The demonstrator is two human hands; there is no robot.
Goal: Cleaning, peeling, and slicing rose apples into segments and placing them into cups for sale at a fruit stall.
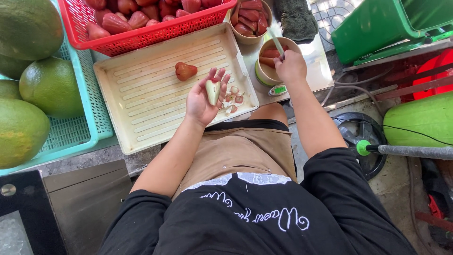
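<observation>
Outdoor fruit stall, cream tray [155,113] on low counter, red basket [141,35] behind.
My left hand [204,97]: palm up, fingers spread, cradling 1 pale cut wedge [213,91], long axis pointing away from me.
My right hand [290,66]: closed around knife [276,43], over cup [271,71].
Cup lies right of wedge; right hand nearer.
1 whole red fruit [185,71] on tray, just left of left hand.
</observation>
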